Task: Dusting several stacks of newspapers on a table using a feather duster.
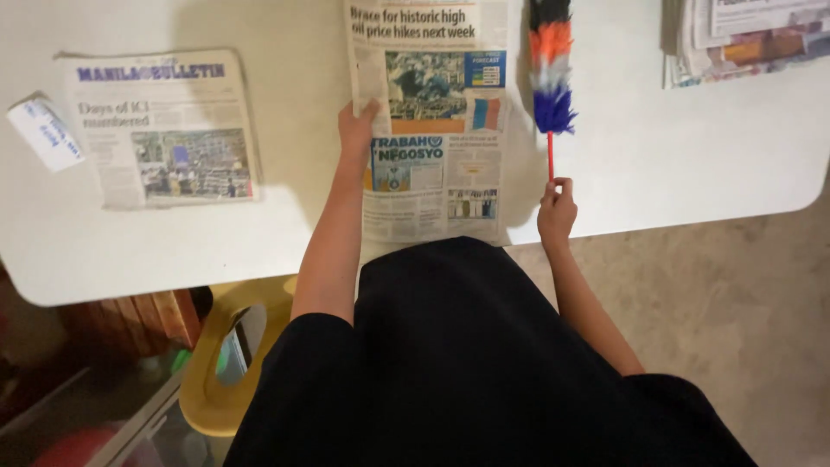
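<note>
A folded newspaper (430, 121) lies lengthwise on the white table (657, 147) right in front of me. My left hand (356, 128) rests on its left edge, thumb on the page, gripping it. My right hand (556, 210) is closed around the thin red handle of a feather duster (551, 73). The duster's black, orange, white and blue feathers lie on the table just right of the newspaper, pointing away from me.
A second folded newspaper (164, 128) lies at the left, with a small white packet (45, 133) beside it. A stack of papers (748, 36) sits at the far right corner. A yellow plastic stool (226, 346) stands under the table's near edge.
</note>
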